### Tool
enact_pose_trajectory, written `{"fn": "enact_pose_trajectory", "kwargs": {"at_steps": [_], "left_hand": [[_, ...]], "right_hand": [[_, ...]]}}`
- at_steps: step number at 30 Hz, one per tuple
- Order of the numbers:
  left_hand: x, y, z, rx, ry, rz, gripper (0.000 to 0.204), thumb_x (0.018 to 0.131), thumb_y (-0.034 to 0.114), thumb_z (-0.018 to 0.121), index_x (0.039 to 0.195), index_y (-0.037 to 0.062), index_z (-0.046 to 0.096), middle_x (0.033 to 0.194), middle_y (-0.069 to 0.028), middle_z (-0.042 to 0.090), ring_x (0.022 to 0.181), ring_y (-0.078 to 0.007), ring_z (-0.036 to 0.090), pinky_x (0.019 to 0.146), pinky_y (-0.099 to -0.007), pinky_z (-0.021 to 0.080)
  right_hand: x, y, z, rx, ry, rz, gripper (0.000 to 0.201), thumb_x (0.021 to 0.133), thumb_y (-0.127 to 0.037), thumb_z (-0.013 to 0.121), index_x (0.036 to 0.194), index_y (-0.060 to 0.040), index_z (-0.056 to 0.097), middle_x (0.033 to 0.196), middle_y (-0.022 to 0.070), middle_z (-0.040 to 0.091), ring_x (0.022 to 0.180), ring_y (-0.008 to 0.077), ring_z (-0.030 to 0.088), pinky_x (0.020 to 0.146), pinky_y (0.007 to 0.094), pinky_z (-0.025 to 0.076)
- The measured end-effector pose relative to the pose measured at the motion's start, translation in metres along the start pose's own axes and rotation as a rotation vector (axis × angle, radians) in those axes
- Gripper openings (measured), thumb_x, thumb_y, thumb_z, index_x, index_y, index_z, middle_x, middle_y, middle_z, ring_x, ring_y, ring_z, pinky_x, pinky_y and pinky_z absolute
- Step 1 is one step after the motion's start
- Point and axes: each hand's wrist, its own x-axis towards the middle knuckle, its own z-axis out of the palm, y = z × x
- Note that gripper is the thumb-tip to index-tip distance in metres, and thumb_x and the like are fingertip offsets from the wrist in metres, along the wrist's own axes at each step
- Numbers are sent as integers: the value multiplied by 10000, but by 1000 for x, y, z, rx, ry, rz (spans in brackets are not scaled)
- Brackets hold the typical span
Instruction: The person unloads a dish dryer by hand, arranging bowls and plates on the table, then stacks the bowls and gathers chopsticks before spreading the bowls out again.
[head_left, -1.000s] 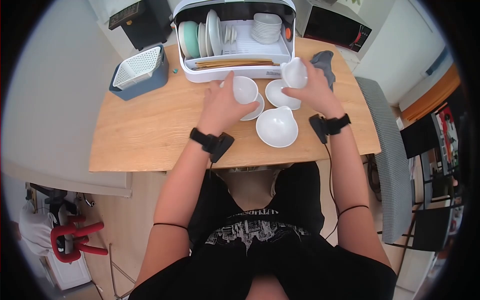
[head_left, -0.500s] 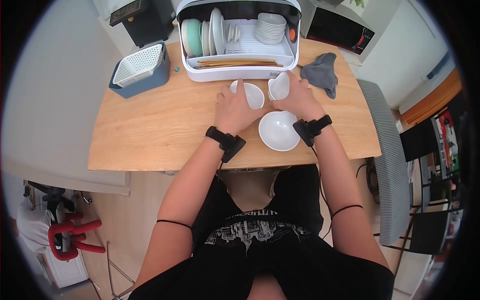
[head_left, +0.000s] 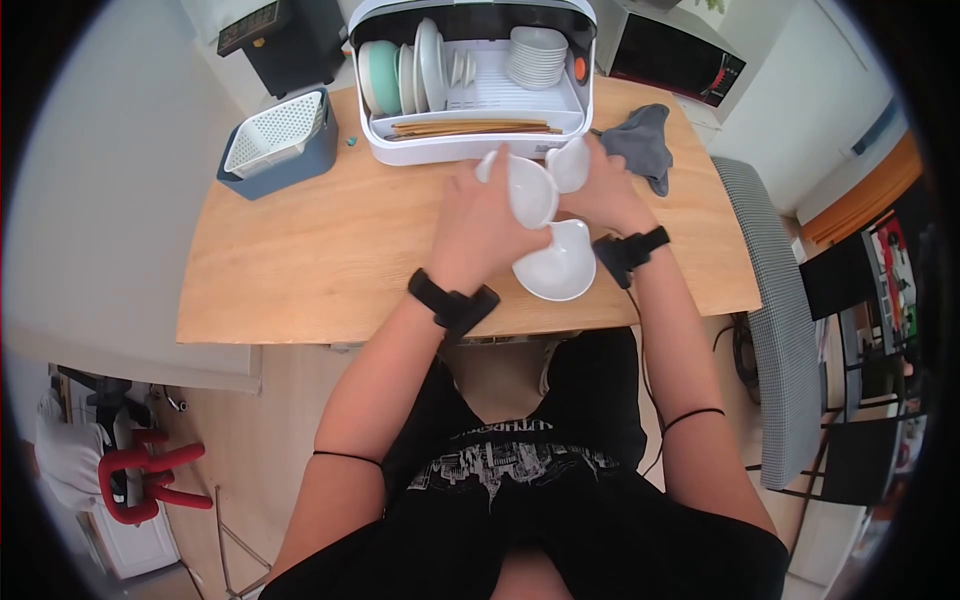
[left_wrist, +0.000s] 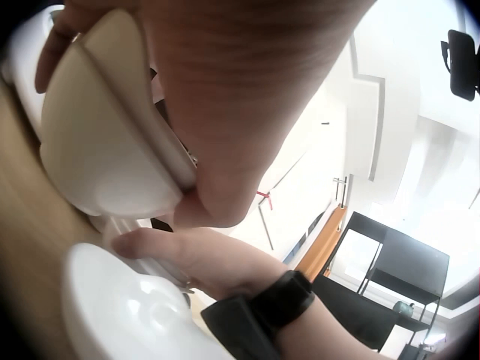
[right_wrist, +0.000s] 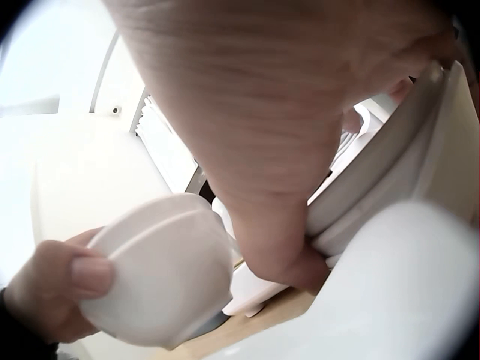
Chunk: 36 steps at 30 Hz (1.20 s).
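Observation:
White bowls with small pouring lips are on the table in front of the dish rack. My left hand [head_left: 482,222] grips two nested bowls [left_wrist: 105,142] by the rim, thumb on the near side, tilted and raised in the left wrist view. My right hand [head_left: 600,190] holds another stack of white bowls [right_wrist: 382,172], tipped on edge, its lower part hidden behind the left hand's bowls in the head view. One more white bowl [head_left: 556,268] stands upright on the table just nearer than both hands, partly overlapped by the left thumb.
Behind the hands stands an open white dish rack [head_left: 480,152] holding plates, small dishes and chopsticks [head_left: 470,128]. A grey cloth [head_left: 640,145] lies at the right. At the left is a blue basket [head_left: 325,150] with a white basket [head_left: 268,135] inside. A microwave [head_left: 670,60] stands behind.
My left hand has picked up its bowls and moved them right, toward the right hand's stack. Over the second, my right hand has come left, setting its bowl onto another, and uncovered the grey cloth.

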Motion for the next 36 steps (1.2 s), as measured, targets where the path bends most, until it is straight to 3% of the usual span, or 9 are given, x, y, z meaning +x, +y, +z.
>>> {"fn": "enact_pose_trajectory", "kwargs": {"at_steps": [3,5,9,17,22,25,27,30,36], "left_hand": [[-11,25,4,-4,-47,79,1137,698,411,898,1638,-14,419,1419,-357,522,1298,-528,545,1124,-524,494],[-17,38,15,93,-143,68,1140,691,436,887,1645,14,425,1415,-349,525,1266,-522,556,1083,-536,509],[-21,42,35,108,-212,32,1152,692,452,885,1658,42,410,1448,-335,506,1277,-514,542,1064,-589,493],[-24,27,44,18,-183,31,1212,681,482,934,1647,-2,384,1474,-328,502,1375,-498,500,1141,-592,435],[-34,-22,31,-186,-181,183,1265,748,557,936,1667,-45,310,1573,-350,459,1483,-509,411,1218,-577,375],[-46,-45,24,-265,-127,26,1178,889,570,855,1696,-42,254,1639,-328,421,1462,-455,490,1165,-513,466],[-49,-40,7,-854,-283,-330,1096,1004,591,741,1722,-24,186,1648,-268,445,1309,-351,658,990,-407,588],[-44,-19,-10,-1032,-470,-485,907,1108,527,607,1755,85,149,1581,-168,534,1124,-231,747,843,-333,610],[-36,-13,26,-1291,-635,-479,822,1100,492,611,1713,181,161,1447,-110,613,1053,-220,763,763,-366,626]], "right_hand": [[-8,19,-29,-53,87,49,1295,669,-453,932,1717,-78,269,1469,387,502,1397,546,503,1204,533,439],[-12,47,-43,-9,232,-86,1228,713,-406,931,1708,-76,290,1479,376,498,1395,519,520,1203,524,440],[-47,40,-77,32,236,-70,1249,683,-379,945,1704,-74,292,1472,367,501,1402,516,505,1187,515,449],[-87,-11,-79,126,-9,-334,1195,684,-276,942,1688,-61,332,1523,269,508,1454,434,490,1222,466,415],[-85,-26,-51,65,-164,-444,1181,664,-301,925,1662,-41,349,1472,304,519,1380,498,502,1188,502,434],[-88,-37,-42,3,-223,-386,1183,667,-304,919,1667,-52,341,1463,323,515,1370,532,496,1182,528,439],[-87,-38,-34,-4,-227,-382,1181,673,-306,916,1671,-55,335,1458,326,513,1357,540,499,1176,538,444],[-85,-40,-25,-25,-210,-407,1182,678,-342,920,1670,-63,340,1431,348,519,1315,559,517,1140,551,472],[-82,-28,-20,-38,-180,-466,1285,674,-470,966,1679,-13,307,1499,389,470,1408,587,458,1192,553,430]]}}
